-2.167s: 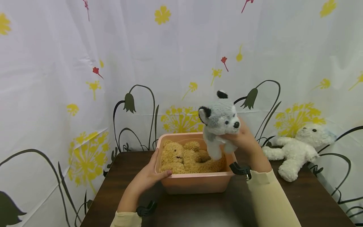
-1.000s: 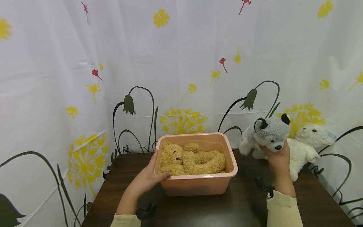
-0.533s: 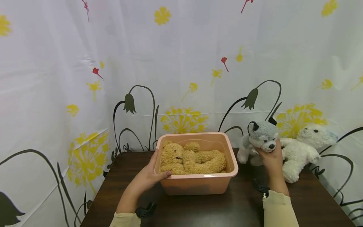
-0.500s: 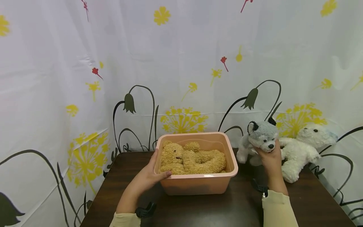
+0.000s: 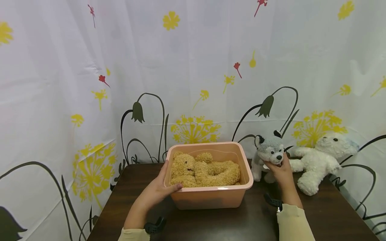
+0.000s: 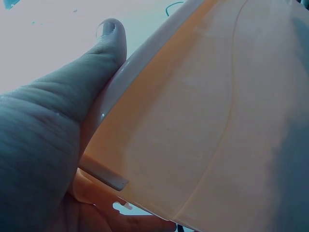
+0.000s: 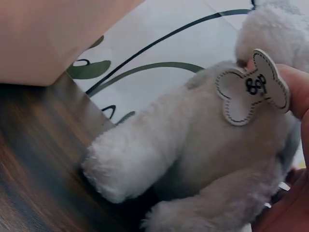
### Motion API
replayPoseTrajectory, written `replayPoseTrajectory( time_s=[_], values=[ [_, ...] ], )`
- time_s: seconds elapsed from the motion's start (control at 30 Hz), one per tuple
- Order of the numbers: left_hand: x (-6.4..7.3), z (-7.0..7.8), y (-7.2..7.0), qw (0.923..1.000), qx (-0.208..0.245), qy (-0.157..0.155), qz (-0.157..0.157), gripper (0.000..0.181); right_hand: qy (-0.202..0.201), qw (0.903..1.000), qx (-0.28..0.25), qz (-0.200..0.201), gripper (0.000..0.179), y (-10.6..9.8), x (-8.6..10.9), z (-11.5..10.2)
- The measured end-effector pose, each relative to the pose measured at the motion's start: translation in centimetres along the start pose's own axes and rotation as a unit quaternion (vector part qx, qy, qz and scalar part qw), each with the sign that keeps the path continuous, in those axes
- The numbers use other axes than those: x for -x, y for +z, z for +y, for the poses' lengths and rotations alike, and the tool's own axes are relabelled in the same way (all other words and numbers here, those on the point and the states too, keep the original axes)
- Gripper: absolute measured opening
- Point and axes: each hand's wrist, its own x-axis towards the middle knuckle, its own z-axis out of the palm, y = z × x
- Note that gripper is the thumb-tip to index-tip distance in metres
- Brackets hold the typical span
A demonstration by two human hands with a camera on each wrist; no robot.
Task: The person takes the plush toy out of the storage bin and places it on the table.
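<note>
My left hand (image 5: 156,191) grips the left end of a pink plastic basin (image 5: 211,198), its thumb over the front rim; the left wrist view shows the thumb and fingers about the basin's wall (image 6: 178,121). A curly tan teddy bear (image 5: 221,172) lies inside the basin. To the basin's right, my right hand (image 5: 281,170) holds a grey and white plush husky (image 5: 270,149) round its neck, upright at the table's back. Close up in the right wrist view are the husky's pale legs (image 7: 135,154) and a bone-shaped tag (image 7: 251,89), beside my fingers.
A white plush toy (image 5: 321,164) leans back at the table's right rear, close to the right hand. The dark wooden table (image 5: 211,224) stretches in front of the basin. Behind it hangs a white flower-printed curtain (image 5: 193,67).
The husky, held over the basin at first, has moved right and down to the table's back, then a little left and lower. My left hand has stayed on the basin.
</note>
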Motion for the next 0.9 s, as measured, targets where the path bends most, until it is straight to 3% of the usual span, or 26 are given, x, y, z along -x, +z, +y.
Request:
replayPoseTrajectory(
  time_s=[0.23,0.47,0.6,0.8,0.9],
  values=[
    [-0.1,0.1,-0.1,1.0000,-0.004,0.003,0.002,0.124,0.010,0.9998,0.008,-0.014,0.074,-0.9,0.0,-0.6],
    [-0.1,0.0,-0.1,1.0000,0.001,0.005,-0.005,0.124,0.036,0.9976,0.057,-0.019,0.088,-1.2,0.0,-0.4],
    [-0.1,0.0,-0.1,0.9999,0.002,0.005,-0.009,0.124,0.020,0.9965,0.077,-0.026,0.085,-1.4,0.0,-0.4],
    [-0.1,0.0,-0.1,1.0000,-0.005,0.002,-0.005,0.123,-0.052,0.9951,0.057,-0.061,0.066,-1.5,-0.5,-0.5],
    [-0.1,0.0,0.0,1.0000,-0.008,-0.001,-0.004,0.123,-0.058,0.9945,0.060,-0.063,0.066,-1.6,-0.4,-0.5]
  ],
)
